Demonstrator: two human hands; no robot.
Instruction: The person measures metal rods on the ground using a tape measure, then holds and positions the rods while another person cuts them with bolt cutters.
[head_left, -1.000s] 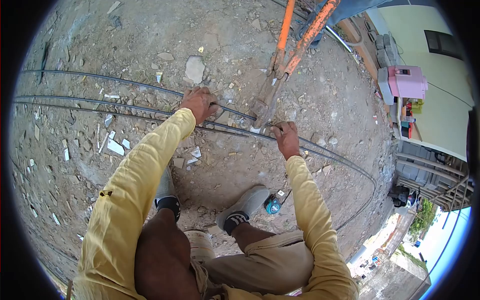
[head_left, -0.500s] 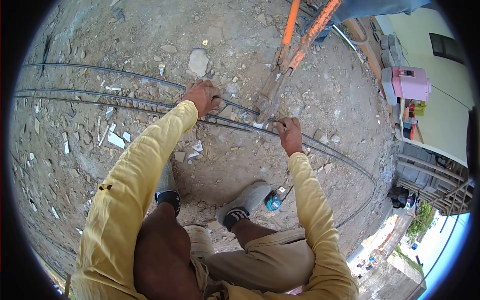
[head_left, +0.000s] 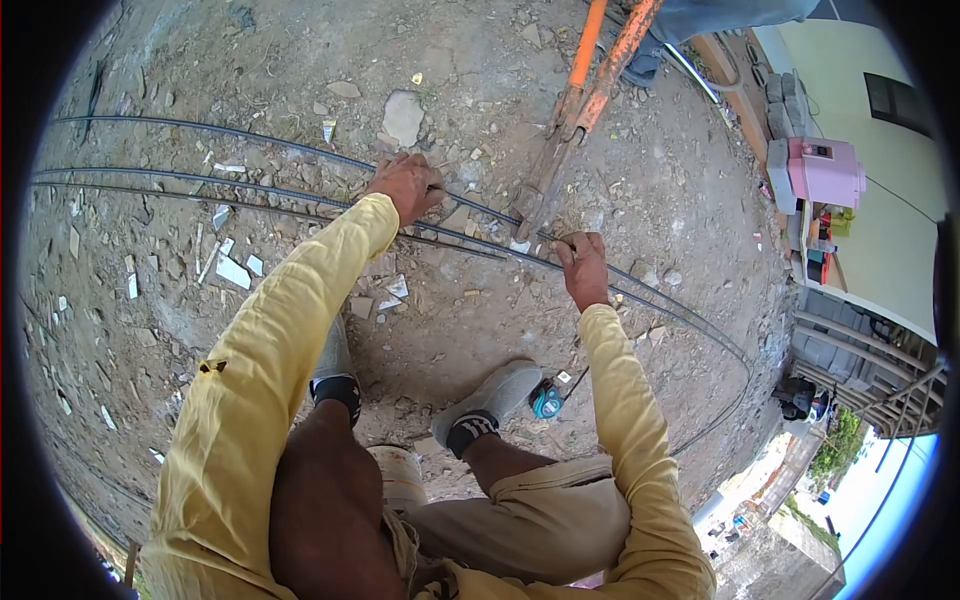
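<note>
My left hand (head_left: pixel 404 190) is closed around a dark steel reinforcing bar (head_left: pixel 478 206) just above the ground. Farther right on the same bar, my right hand (head_left: pixel 584 266) pinches it between thumb and fingers. Between my hands, the jaws of a bolt cutter (head_left: pixel 541 195) with worn orange handles are around the bar. The cutter's handle ends run out of view at the top. A second bar (head_left: pixel 465 240) lies beside the first, nearer to me, and both bend round in a loop on the right.
A person's blue trouser leg (head_left: pixel 735 14) shows at the top right. A teal tape measure (head_left: pixel 546 401) lies beside my shoe (head_left: pixel 503 392). A bucket (head_left: pixel 398 470) stands under me. Stones and broken tile (head_left: pixel 232 272) litter the dirt. A pink container (head_left: pixel 828 170) stands by the wall.
The bolt cutter's handles have come slightly closer together and its jaw end looks narrower. Both my hands keep their grip on the bar, nearly still.
</note>
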